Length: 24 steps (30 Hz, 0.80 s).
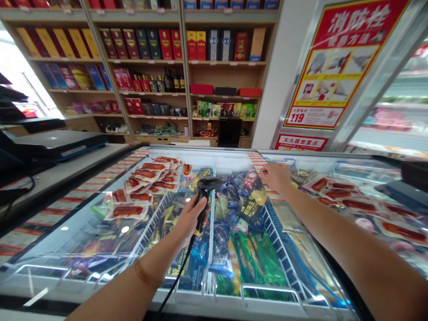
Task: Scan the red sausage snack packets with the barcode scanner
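Observation:
My left hand [194, 216] is wrapped round the handle of a black barcode scanner [210, 183], held above the chest freezer's glass. Its dark cable [179, 276] runs down toward the front edge. The scanner's head faces right, toward my right hand. My right hand [277, 177] is stretched forward to the strip of orange-and-white price labels [256, 159] along the freezer's divider. Its fingers are curled together at the labels; whether they pinch one is too small to tell. Under the glass lie packed sausages [157, 174] and bagged ice creams [254, 205] in wire baskets.
Another label strip [78, 189] lines the left side of the freezer. More sausage packs [361, 203] lie in the freezer at right. A counter with a flat grey device [63, 139] stands left. Behind are shelves of boxed bottles [143, 44] and a red wall sign [347, 62].

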Tool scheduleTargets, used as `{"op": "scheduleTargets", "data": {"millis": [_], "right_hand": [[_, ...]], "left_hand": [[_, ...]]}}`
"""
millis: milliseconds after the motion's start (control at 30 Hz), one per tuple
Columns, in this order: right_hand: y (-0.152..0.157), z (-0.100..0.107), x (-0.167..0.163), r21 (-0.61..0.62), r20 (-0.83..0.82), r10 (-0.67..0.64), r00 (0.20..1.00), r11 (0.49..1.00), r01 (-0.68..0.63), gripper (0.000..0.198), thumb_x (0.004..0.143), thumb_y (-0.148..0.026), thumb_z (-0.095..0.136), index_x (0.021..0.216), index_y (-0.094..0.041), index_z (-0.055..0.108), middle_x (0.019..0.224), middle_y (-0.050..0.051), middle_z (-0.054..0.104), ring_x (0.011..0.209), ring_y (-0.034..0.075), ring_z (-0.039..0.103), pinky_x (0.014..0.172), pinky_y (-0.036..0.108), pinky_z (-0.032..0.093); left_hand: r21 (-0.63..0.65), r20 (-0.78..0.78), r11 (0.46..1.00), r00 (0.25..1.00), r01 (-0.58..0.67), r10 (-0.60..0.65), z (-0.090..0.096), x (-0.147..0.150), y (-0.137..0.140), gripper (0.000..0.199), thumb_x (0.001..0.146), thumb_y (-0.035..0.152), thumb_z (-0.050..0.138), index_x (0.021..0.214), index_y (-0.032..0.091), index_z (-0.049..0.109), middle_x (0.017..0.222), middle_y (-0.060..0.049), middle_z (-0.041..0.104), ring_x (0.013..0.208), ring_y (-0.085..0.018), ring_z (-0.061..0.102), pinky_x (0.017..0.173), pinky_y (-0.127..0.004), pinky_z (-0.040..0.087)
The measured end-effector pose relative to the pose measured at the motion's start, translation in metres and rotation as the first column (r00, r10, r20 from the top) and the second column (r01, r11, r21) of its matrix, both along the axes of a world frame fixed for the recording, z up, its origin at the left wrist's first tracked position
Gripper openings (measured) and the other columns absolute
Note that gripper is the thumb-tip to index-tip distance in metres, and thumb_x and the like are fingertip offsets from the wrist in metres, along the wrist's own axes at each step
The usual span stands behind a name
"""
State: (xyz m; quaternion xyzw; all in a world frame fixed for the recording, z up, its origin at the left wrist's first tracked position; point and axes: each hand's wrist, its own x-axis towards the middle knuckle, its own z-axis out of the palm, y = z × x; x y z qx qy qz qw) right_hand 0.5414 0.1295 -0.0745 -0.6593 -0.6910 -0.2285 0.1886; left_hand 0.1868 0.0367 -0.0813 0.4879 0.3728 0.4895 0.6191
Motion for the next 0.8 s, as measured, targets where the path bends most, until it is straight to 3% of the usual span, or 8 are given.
{"op": "scheduleTargets", "data": {"millis": [167, 267, 367, 433, 567, 667, 800], "right_hand": [[-0.007, 0.003, -0.116, -0.086, 0.018, 0.234, 0.972, 0.969, -0.231, 0.014, 0.088, -0.023, 0.055, 0.083, -0.019, 0.067, 0.087, 0.007, 0.071, 0.090, 0.022, 0.062, 0.081, 0.033, 0.037], [-0.019, -0.001, -0.153, -0.123, -0.082, 0.294, 0.952, 0.945, -0.302, 0.015, 0.088, -0.034, 0.061, 0.083, -0.021, 0.068, 0.088, 0.005, 0.071, 0.089, 0.022, 0.063, 0.077, 0.031, 0.039], [-0.033, -0.007, -0.149, -0.061, -0.222, 0.268, 0.938, 0.956, -0.287, 0.022, 0.089, -0.041, 0.061, 0.095, -0.021, 0.069, 0.095, 0.006, 0.071, 0.093, 0.022, 0.063, 0.083, 0.032, 0.042], [-0.043, -0.013, -0.132, -0.024, -0.317, 0.192, 0.929, 0.977, -0.210, 0.028, 0.091, -0.041, 0.058, 0.105, -0.019, 0.068, 0.105, 0.009, 0.070, 0.100, 0.023, 0.063, 0.089, 0.033, 0.044], [-0.055, -0.024, -0.114, -0.097, -0.444, 0.004, 0.896, 0.994, -0.053, 0.051, 0.093, -0.054, 0.051, 0.130, -0.020, 0.060, 0.124, 0.012, 0.066, 0.114, 0.027, 0.059, 0.094, 0.039, 0.045], [-0.056, -0.027, -0.126, -0.157, -0.360, 0.095, 0.928, 0.975, -0.160, 0.060, 0.092, -0.058, 0.051, 0.141, -0.024, 0.053, 0.130, 0.013, 0.063, 0.119, 0.031, 0.057, 0.099, 0.044, 0.043], [-0.052, -0.026, -0.142, -0.243, -0.304, 0.142, 0.942, 0.945, -0.221, 0.049, 0.096, -0.056, 0.043, 0.132, -0.029, 0.062, 0.140, 0.014, 0.055, 0.126, 0.034, 0.050, 0.103, 0.052, 0.038]], "left_hand": [[0.023, 0.024, 1.000, 1.000, -0.011, 0.010, -0.003, 0.000, 0.000, 0.052, 0.066, 0.060, 0.076, 0.087, 0.018, 0.055, 0.070, 0.003, 0.058, 0.041, -0.006, 0.047, 0.038, -0.019, 0.032], [0.016, 0.029, 1.000, 1.000, -0.008, 0.007, -0.003, -0.004, -0.001, 0.052, 0.065, 0.061, 0.076, 0.084, 0.018, 0.053, 0.069, 0.003, 0.058, 0.040, -0.006, 0.047, 0.037, -0.020, 0.032], [0.004, 0.026, 1.000, 1.000, 0.009, -0.009, 0.000, -0.008, -0.002, 0.051, 0.066, 0.061, 0.075, 0.083, 0.018, 0.053, 0.069, 0.003, 0.058, 0.041, -0.006, 0.047, 0.038, -0.020, 0.034], [0.011, 0.016, 1.000, 1.000, 0.014, -0.014, 0.003, -0.010, -0.003, 0.050, 0.066, 0.060, 0.075, 0.082, 0.018, 0.053, 0.070, 0.003, 0.058, 0.041, -0.006, 0.047, 0.039, -0.020, 0.035], [0.032, 0.001, 0.999, 1.000, 0.004, -0.004, 0.011, -0.010, -0.006, 0.051, 0.065, 0.060, 0.075, 0.080, 0.017, 0.053, 0.068, 0.003, 0.057, 0.041, -0.006, 0.047, 0.039, -0.021, 0.035], [0.033, -0.005, 0.999, 1.000, -0.009, 0.009, 0.014, -0.010, -0.009, 0.049, 0.067, 0.059, 0.074, 0.080, 0.017, 0.052, 0.069, 0.003, 0.057, 0.041, -0.006, 0.047, 0.040, -0.021, 0.035], [0.034, -0.007, 0.999, 1.000, -0.008, 0.008, 0.013, -0.011, -0.011, 0.046, 0.069, 0.056, 0.074, 0.081, 0.017, 0.053, 0.070, 0.003, 0.058, 0.043, -0.006, 0.047, 0.040, -0.020, 0.036]]}}
